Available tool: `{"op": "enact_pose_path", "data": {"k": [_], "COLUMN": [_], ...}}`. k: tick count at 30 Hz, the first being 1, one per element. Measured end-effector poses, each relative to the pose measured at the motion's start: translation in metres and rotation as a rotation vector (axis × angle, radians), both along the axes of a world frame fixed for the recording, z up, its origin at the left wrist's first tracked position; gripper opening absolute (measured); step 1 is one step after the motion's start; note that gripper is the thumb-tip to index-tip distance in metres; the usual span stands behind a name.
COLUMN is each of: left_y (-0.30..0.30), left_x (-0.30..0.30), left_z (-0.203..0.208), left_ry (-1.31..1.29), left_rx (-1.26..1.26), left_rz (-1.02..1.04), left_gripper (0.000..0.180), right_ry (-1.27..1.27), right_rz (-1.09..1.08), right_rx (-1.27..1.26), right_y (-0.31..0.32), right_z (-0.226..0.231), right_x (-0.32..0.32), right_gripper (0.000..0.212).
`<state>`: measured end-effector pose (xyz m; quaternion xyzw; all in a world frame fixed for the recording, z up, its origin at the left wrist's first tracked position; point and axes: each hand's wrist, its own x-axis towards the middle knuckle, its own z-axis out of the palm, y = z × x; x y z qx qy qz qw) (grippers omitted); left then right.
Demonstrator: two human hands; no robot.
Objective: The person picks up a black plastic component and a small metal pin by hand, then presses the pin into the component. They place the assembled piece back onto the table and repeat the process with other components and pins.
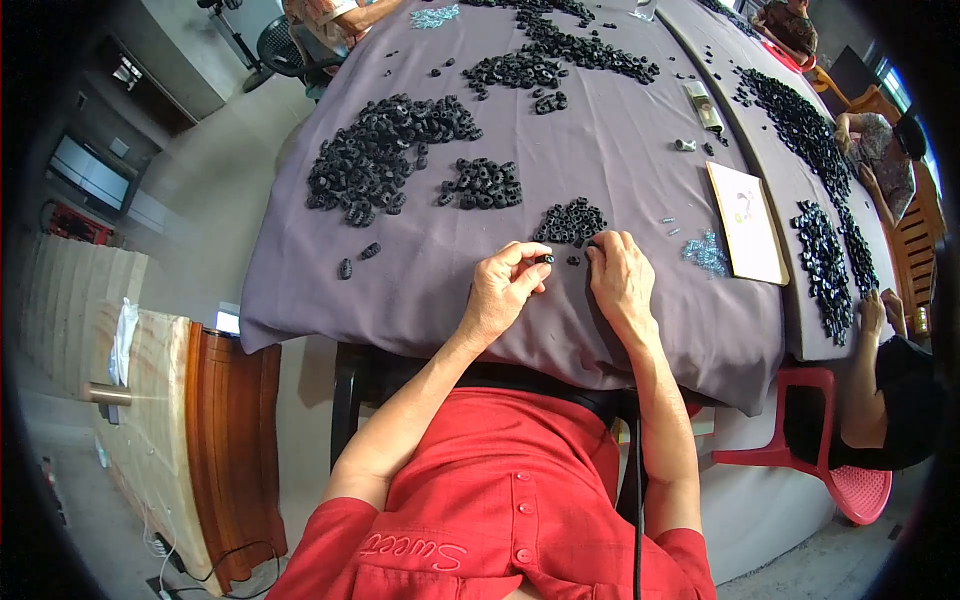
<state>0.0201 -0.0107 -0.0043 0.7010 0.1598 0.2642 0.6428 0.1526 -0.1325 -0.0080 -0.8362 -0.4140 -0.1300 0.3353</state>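
Note:
Between the thumb and fingers of my left hand (503,289) is a small black plastic piece (543,259) with an opening in its end. My right hand (622,277) has its fingers bent and drawn together at the near right edge of a small pile of black ring-shaped pieces (570,221). Whatever those fingertips grip is too small to make out. One loose black piece (573,261) lies on the cloth between my hands. Close by on the right is a heap of tiny shiny bluish parts (705,253), perhaps springs.
A grey-purple cloth (420,290) covers the table. Larger heaps of black pieces (400,140) lie left and farther back. A board-like pad (747,222) sits right of the shiny parts. Other people work around the tables, one beside a red chair (800,430).

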Motion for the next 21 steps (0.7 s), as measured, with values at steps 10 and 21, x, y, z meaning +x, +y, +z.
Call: {"op": "enact_pose_path", "data": {"k": [10,21], "left_y": [0.006,0.003], "left_x": [-0.003,-0.002], "left_z": [0.004,0.005], "left_ry": [-0.009,-0.011], "left_rx": [-0.073,-0.1], "left_rz": [-0.041,-0.031], "left_gripper": [0.019,0.023], "right_ry": [0.886,0.929], "right_rz": [0.276,0.299], "right_rx": [0.417,0.449], "right_y": [0.001,0.009], "right_z": [0.015,0.012], "right_x": [-0.021,-0.039], "right_gripper": [0.012,0.011]}}
